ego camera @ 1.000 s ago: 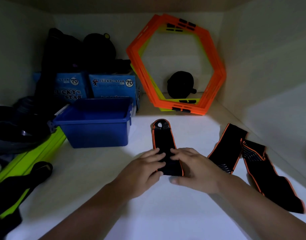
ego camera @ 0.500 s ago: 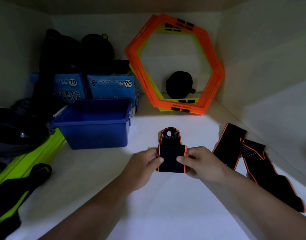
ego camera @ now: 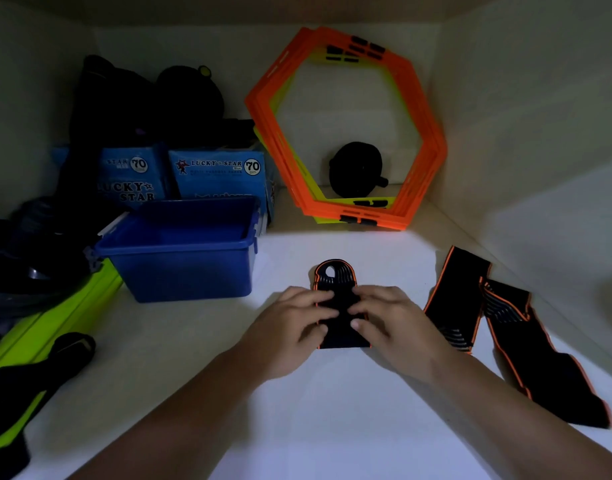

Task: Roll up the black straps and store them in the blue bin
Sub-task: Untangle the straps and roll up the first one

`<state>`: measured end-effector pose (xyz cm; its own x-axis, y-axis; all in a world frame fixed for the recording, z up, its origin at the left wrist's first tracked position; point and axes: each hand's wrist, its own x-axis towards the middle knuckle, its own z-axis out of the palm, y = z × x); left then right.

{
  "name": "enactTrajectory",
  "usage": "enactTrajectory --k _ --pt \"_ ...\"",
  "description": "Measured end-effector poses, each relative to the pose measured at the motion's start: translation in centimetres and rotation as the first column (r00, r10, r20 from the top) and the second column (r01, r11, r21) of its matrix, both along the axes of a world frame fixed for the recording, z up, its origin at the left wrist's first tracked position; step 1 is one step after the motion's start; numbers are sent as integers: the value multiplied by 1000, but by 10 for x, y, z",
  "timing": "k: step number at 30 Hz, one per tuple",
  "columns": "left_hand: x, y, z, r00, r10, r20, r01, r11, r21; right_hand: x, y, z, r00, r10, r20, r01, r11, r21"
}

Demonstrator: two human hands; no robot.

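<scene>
A black strap with orange edging (ego camera: 335,275) lies partly rolled on the white shelf floor in the middle; its looped end sticks out beyond the roll. My left hand (ego camera: 290,327) and my right hand (ego camera: 391,323) both press on the roll from either side, fingers curled over it. Two more black straps lie flat to the right: one (ego camera: 457,292) nearer my hands, another (ego camera: 540,362) running toward the lower right. The blue bin (ego camera: 179,268) stands open to the left of the roll, with nothing visible inside.
Orange and yellow hexagon frames (ego camera: 425,140) lean on the back wall, a black object (ego camera: 356,174) behind them. Blue Lucky Star boxes (ego camera: 217,174) and black gear sit behind the bin. A lime-green bar (ego camera: 55,320) and black items fill the left side.
The strap was flat a second ago. My hands rolled its near end up toward the looped end; now both hands sit on top of the roll, pressing it down.
</scene>
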<state>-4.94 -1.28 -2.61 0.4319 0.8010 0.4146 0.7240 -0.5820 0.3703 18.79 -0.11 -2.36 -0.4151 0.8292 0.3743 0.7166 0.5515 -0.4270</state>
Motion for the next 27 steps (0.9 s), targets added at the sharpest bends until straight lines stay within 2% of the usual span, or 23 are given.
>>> enactTrajectory --k 2,4,6,8,11,14,17,21,27 --pt "-6 -1 -1 998 -52 -21 50 995 -89 6 0 0 995 84 61 -75 988 -138" --pt "-8 -2 -2 997 -65 -43 60 994 -96 10 1 3 987 130 98 -107 971 -214" --pt "-7 -1 -2 999 -48 -3 48 998 -44 11 1 4 984 144 100 -125 976 -176" --pt "-2 -3 1 995 -13 96 18 998 -60 10 0 7 989 134 55 -128 986 -103" --pt "3 -6 6 968 65 243 -25 986 -166 12 1 9 973 96 -210 -143 964 -224" --pt "9 -5 10 912 145 383 -45 965 -258 11 5 8 877 26 -481 -212 917 -338" --pt "13 1 10 871 203 447 -65 950 -305 7 11 8 811 -51 -583 -225 892 -391" --pt "15 10 11 838 281 467 -91 917 -387 2 16 11 843 -170 -511 -54 917 -395" --pt "20 20 10 863 383 330 -241 886 -397 -7 24 10 920 -283 -273 182 922 -342"
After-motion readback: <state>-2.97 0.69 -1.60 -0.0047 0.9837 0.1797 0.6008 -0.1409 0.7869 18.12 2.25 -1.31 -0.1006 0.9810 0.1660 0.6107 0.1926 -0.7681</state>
